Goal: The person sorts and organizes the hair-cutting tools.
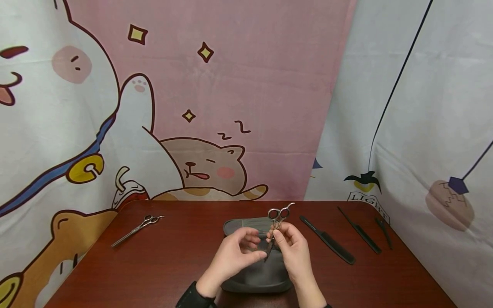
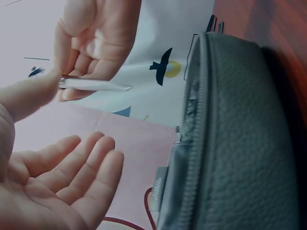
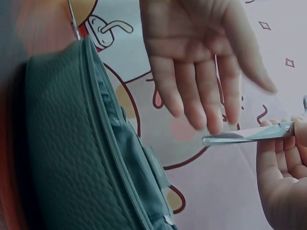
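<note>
My right hand [image 1: 298, 252] pinches a pair of silver hairdressing scissors [image 1: 278, 215] between thumb and fingers. The finger rings point up and away, and the blades slant down over the bag. Beside it, my left hand [image 1: 235, 252] has its fingers spread and relaxed, with the thumb near the blade tips. In the right wrist view the left hand [image 3: 196, 62] looks apart from the scissors blades [image 3: 244, 134]. Below both hands lies a dark grey leather zip bag [image 1: 256, 273], unzipped, its lining [image 3: 134, 153] showing; its contents are mostly hidden.
On the brown table [image 1: 154, 273], another pair of silver scissors [image 1: 136, 229] lies at left. To the right are a wide dark comb [image 1: 333, 246], a slimmer comb [image 1: 362, 233] and a small dark slender tool [image 1: 384, 233]. A printed cloth [image 1: 269, 85] hangs behind.
</note>
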Demonstrator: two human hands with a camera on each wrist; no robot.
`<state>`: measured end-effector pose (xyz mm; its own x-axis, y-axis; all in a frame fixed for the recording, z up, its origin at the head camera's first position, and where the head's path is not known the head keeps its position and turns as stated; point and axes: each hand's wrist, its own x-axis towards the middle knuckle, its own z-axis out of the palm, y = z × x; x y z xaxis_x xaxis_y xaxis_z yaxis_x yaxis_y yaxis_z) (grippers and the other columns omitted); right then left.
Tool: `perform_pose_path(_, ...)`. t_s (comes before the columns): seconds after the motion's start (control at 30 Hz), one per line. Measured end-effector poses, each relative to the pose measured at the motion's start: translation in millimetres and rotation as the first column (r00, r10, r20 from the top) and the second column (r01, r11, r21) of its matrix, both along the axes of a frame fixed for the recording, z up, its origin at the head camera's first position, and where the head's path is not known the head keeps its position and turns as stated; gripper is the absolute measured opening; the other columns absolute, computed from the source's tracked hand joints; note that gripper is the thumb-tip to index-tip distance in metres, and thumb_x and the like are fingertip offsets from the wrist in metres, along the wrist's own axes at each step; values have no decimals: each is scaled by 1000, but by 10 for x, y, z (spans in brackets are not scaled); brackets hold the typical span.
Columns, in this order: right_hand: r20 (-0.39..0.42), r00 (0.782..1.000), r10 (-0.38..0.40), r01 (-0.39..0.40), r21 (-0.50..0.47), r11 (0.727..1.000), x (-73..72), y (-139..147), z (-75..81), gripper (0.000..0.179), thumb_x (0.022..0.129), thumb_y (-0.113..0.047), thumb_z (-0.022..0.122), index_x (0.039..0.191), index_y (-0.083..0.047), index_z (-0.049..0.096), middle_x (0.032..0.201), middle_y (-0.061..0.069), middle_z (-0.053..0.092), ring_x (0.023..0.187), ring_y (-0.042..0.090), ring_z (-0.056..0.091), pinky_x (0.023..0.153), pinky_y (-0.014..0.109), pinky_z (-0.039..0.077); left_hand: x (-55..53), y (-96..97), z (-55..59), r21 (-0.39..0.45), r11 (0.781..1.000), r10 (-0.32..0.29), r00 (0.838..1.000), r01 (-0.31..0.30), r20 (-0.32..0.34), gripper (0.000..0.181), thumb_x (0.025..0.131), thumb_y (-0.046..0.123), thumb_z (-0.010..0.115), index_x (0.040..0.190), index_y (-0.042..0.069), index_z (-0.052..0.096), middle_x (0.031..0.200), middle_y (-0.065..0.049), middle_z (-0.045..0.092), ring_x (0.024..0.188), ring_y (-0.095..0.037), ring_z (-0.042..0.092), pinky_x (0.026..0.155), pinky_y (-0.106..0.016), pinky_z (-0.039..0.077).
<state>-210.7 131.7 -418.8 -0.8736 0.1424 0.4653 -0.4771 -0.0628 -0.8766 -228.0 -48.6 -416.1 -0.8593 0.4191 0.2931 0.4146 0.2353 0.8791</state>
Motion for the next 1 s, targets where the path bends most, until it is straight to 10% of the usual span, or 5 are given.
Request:
perform_pose_path(0.27, -99, 994, -41, 60, 192, 980, 12, 53, 16, 6, 92, 6, 62, 97, 4, 64, 91, 10, 66, 79, 16, 66, 69, 29, 56, 40, -87, 146, 58, 998, 1, 1000, -2, 4, 68, 83, 29, 82, 142, 13, 51, 132, -7, 58, 118, -30, 58, 93, -44, 50)
perform_pose_path(0.6, -269, 959, -86, 200, 430, 880, 23, 42, 1, 21, 84, 3, 73, 94, -16, 69, 94, -7, 65, 79, 12, 63, 66, 27, 53, 64, -201, 277, 28, 994, 108, 989, -106, -96, 78, 79, 31, 85, 146, 17, 47, 141, -7, 51, 127, -29, 52, 94, -46, 50)
perform_pose_path(1.0, -324, 946, -29, 223, 582, 782, 19, 45, -13, 31, 78, 6, 77, 95, -19, 69, 95, -15, 64, 83, 6, 62, 68, 28, 53, 88, -246, 336, 43, 995, 94, 988, -89, -122, 73, 79, 29, 85, 143, 17, 52, 137, -4, 55, 122, -29, 55, 94, -49, 49)
